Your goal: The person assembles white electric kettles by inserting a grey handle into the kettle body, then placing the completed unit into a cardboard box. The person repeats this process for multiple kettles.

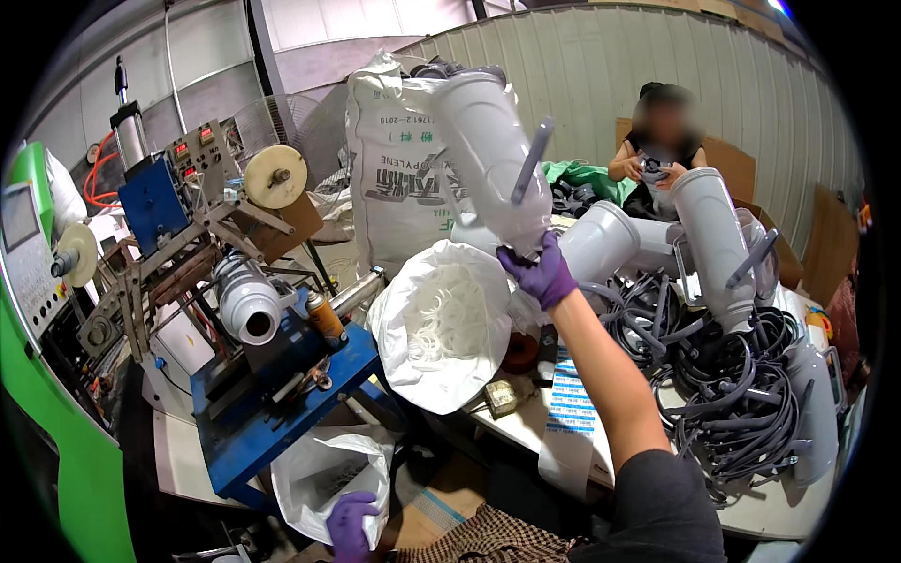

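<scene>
White plastic jug (488, 150), tall and ribbed with a grey strap handle (531, 159) fitted on its side, is held up in the upper middle of the frame by the right hand (542, 272), whose purple-gloved fingers are closed around the jug's lower end. The left hand (349, 525), also gloved in purple, is at the bottom edge left of centre, its fingers pinching the rim of a white plastic bag (328, 479) that hangs open low beside the blue machine (272, 394). On that machine, at centre left, another white jug (246, 302) lies on its side in the holder. Judging from how things lie, the raised jug already carries its handle, as do the jugs (713, 235) standing at the right of the frame, so some pieces appear finished; the heap of loose grey handles (732, 394) on the table (582, 450) at the right suggests much is left. A large open sack (441, 328) sits at the centre, and a seated person (662, 155) works at the upper right.
</scene>
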A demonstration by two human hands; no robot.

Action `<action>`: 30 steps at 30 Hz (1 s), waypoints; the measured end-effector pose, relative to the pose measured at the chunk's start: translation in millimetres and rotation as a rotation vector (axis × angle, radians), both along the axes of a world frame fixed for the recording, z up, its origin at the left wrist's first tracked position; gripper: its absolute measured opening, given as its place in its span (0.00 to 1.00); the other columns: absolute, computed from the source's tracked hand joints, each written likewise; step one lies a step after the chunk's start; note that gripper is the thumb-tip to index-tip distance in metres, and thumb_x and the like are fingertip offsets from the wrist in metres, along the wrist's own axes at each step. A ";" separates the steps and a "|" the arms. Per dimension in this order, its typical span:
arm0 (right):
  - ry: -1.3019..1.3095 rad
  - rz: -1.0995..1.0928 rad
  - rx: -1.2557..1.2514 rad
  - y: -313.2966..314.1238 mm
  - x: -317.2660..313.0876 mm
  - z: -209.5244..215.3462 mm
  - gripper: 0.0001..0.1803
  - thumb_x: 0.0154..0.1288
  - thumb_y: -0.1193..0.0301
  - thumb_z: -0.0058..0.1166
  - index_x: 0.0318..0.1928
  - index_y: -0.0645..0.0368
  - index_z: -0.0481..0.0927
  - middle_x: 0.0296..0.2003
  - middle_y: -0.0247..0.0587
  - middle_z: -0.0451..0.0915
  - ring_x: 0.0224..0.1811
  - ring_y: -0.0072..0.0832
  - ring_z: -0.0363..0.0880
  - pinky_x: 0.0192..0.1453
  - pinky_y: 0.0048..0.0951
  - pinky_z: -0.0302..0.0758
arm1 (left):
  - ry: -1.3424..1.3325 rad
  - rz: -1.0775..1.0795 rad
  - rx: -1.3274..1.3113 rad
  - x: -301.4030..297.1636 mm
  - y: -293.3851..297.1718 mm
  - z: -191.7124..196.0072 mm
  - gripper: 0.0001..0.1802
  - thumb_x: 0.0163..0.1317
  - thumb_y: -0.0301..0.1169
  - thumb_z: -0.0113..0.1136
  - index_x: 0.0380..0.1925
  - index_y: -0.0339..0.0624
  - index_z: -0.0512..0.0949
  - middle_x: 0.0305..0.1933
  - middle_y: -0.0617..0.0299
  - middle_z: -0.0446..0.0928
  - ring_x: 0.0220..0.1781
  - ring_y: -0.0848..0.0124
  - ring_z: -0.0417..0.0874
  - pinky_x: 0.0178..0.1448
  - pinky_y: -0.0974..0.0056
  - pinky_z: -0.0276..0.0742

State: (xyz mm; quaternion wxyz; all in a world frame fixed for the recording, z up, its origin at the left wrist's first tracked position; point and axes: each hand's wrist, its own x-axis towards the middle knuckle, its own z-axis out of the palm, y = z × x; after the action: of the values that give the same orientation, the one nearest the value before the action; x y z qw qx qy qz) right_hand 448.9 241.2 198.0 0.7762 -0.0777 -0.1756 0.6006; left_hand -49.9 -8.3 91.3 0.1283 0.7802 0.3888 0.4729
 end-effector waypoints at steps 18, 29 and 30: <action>-1.365 0.016 0.630 -256.1 -241.8 128.3 0.57 0.44 0.82 0.43 0.82 0.53 0.45 0.74 0.55 0.58 0.69 0.43 0.72 0.72 0.43 0.72 | -0.139 -0.062 -0.685 -3.3 -5.2 -254.2 0.13 0.74 0.34 0.54 0.45 0.40 0.85 0.47 0.53 0.85 0.48 0.57 0.85 0.53 0.57 0.80; -1.485 0.525 1.118 -275.0 -316.8 114.8 0.52 0.50 0.78 0.48 0.80 0.57 0.49 0.71 0.53 0.62 0.67 0.39 0.73 0.71 0.39 0.72 | 0.428 -0.222 -1.300 20.5 -13.6 -343.3 0.16 0.76 0.36 0.51 0.52 0.40 0.82 0.51 0.53 0.83 0.55 0.57 0.83 0.61 0.55 0.76; -1.486 0.553 1.118 -274.1 -320.4 111.8 0.52 0.51 0.78 0.49 0.80 0.58 0.50 0.71 0.52 0.63 0.67 0.38 0.73 0.71 0.38 0.72 | 0.416 -0.220 -1.298 23.2 -13.9 -341.6 0.16 0.76 0.36 0.51 0.53 0.40 0.81 0.52 0.53 0.83 0.55 0.57 0.82 0.61 0.56 0.76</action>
State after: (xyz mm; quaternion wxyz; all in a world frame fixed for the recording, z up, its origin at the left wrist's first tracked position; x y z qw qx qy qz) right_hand 128.5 -33.0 309.7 0.2236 -0.0133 -0.8934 0.3894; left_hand -26.7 -22.2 -250.3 0.5394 0.6550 0.5283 -0.0309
